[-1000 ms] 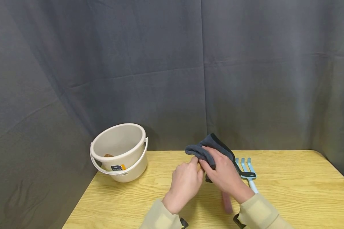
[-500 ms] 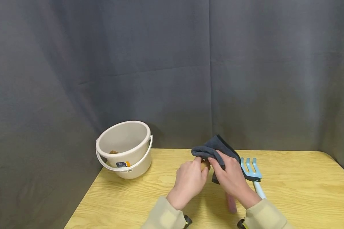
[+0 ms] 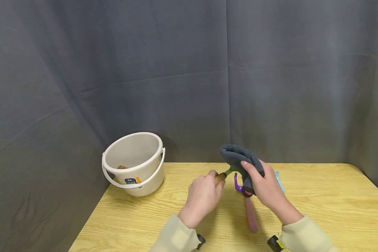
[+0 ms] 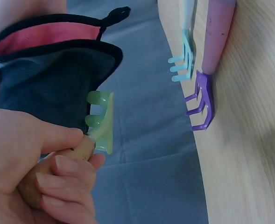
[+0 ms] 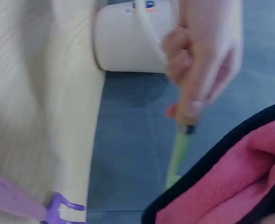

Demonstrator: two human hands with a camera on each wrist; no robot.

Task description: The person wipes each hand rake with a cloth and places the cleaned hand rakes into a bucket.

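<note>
My left hand grips the wooden handle of a small green rake held above the table. The rake's tines touch a dark grey cloth with a pink inner side. My right hand holds that cloth bunched over the tines. In the right wrist view the green rake's shaft runs from the left hand down to the cloth. A purple rake lies on the table under the hands, and a light blue rake lies beside it.
A cream bucket with a handle stands at the back left of the yellow wooden table, with a brown thing inside it. A grey curtain hangs behind the table. The table's left edge is close to the bucket.
My hands have drawn apart: the right hand lifted the cloth up and right. The green rake's neck and the purple rake now show; the blue rake is mostly hidden.
</note>
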